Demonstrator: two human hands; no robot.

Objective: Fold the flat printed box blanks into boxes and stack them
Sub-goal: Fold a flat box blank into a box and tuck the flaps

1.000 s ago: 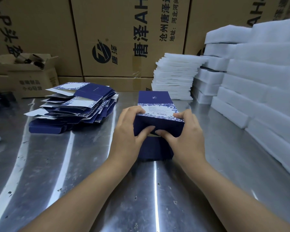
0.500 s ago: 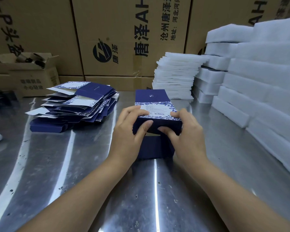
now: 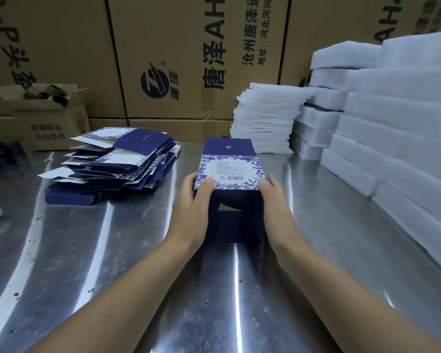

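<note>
- Two grips share one job: the left grip (image 3: 191,212) and the right grip (image 3: 275,207) clasp opposite sides of the half-formed box (image 3: 229,169), thumbs on its printed top, likely to square the sleeve.
- The box sits between both grips on the steel desk (image 3: 138,276); its near end is in shadow, so the flaps may be untucked.
- Thin glossy card, navy with a white floral panel, sharp creases.
- Flat blanks (image 3: 117,161) lie fanned left of the left grip, handy for picking.
- Soft white foam sheets (image 3: 265,123) are stacked beyond the right grip.
</note>
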